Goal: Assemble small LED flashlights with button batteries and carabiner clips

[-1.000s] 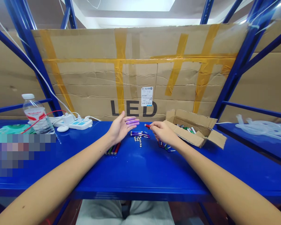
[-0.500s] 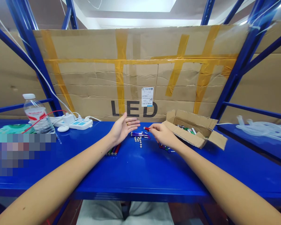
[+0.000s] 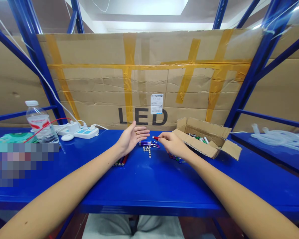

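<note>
My left hand (image 3: 131, 137) is open, palm turned inward and fingers stretched toward the right, with a ring on one finger. Between the fingertips of my right hand (image 3: 173, 143) is a small red metal tube (image 3: 155, 137), its end pointing left. In the gap between both hands lie shiny blue-purple metal tubes with clips (image 3: 147, 143). Several small round silver button cells (image 3: 149, 152) sit just in front of them. Below my left wrist is a row of coloured slim tubes (image 3: 121, 162), partly hidden. Coloured clips (image 3: 176, 158) lie under my right hand, partly covered by it.
At the right an open cardboard box (image 3: 201, 146) holds small metal pieces. A water bottle (image 3: 41, 122) and a white power strip (image 3: 86, 131) stand at the left. Clear tubing (image 3: 276, 137) lies far right. A large cardboard panel (image 3: 144, 79) closes off the back of the blue table (image 3: 149, 189).
The camera view has tilted very slightly. Both hands stay in nearly the same place, the red tube still in my right fingers.
</note>
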A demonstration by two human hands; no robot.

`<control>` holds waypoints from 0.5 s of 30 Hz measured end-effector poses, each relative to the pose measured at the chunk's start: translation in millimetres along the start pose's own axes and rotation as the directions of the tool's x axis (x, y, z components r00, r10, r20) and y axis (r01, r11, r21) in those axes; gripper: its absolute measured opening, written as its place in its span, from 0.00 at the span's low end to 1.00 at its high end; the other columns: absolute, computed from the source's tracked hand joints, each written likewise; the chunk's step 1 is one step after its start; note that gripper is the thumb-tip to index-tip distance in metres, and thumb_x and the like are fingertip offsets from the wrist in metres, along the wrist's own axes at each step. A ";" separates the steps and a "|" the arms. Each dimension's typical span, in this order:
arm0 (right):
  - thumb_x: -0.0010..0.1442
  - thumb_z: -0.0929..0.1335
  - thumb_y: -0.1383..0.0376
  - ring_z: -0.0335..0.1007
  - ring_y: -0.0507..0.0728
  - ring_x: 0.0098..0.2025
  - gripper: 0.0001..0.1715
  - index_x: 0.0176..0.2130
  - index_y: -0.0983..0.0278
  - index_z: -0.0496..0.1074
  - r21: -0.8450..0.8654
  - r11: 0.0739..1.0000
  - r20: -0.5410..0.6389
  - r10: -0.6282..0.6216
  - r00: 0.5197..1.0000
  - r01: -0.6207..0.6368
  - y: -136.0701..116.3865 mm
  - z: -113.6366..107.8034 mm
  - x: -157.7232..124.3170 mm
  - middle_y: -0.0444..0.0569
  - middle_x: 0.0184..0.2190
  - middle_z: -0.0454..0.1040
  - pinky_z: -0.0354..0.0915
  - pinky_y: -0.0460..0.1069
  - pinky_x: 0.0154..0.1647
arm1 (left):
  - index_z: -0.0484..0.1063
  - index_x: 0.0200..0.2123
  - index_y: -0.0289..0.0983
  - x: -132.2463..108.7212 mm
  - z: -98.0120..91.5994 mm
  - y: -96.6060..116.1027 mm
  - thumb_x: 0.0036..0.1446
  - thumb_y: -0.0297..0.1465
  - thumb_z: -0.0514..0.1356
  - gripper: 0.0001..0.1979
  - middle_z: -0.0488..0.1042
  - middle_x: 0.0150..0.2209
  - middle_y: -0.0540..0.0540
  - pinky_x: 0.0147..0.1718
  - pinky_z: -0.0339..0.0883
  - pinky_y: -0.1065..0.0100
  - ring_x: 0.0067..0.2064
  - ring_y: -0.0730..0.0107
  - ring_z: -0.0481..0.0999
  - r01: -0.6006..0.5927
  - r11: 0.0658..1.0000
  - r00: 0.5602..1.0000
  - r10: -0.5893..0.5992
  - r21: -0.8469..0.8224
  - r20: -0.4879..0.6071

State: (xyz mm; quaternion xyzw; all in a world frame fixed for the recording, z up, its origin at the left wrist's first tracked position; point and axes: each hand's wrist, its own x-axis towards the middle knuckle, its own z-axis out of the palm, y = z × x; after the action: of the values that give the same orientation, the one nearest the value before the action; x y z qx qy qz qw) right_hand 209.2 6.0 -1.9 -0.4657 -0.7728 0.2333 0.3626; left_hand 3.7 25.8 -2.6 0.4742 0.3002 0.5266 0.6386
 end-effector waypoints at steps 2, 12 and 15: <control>0.58 0.61 0.64 0.59 0.52 0.21 0.12 0.28 0.65 0.70 -0.002 1.000 -0.002 -0.002 1.000 0.002 0.8 0.2 0.2 0.42 0.16 0.64 0.55 0.48 0.26 | 0.72 0.48 0.26 -0.4 -0.1 0.4 0.66 0.48 0.47 0.30 0.74 0.52 0.27 0.57 0.64 0.55 0.53 0.51 0.76 0.004 1.000 1.000 -0.004 0.007 -0.003; 0.58 0.61 0.62 0.60 0.53 0.22 0.12 0.29 0.65 0.71 0.025 1.000 -0.009 -0.001 1.000 0.001 -0.2 -1.1 0.9 0.42 0.16 0.64 0.55 0.48 0.26 | 0.71 0.50 0.30 -0.7 -2.6 0.3 0.64 0.51 0.47 0.31 0.75 0.51 0.31 0.52 0.66 0.55 0.53 0.50 0.75 -0.013 0.999 1.000 0.012 0.037 0.026; 0.58 0.61 0.62 0.60 0.53 0.22 0.13 0.27 0.64 0.69 0.028 1.000 -0.011 0.002 1.000 -0.002 -1.6 -1.6 0.7 0.42 0.16 0.64 0.54 0.47 0.26 | 0.70 0.51 0.31 -0.3 -3.7 0.2 0.64 0.52 0.47 0.31 0.75 0.51 0.31 0.52 0.65 0.55 0.53 0.50 0.75 -0.018 0.999 0.999 0.016 0.039 0.039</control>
State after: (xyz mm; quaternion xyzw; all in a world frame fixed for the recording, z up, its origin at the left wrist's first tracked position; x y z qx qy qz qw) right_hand 209.3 6.0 0.4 -0.4626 -0.7670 0.2420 0.3731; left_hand 0.2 26.6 -3.8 0.4994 0.2940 0.5167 0.6302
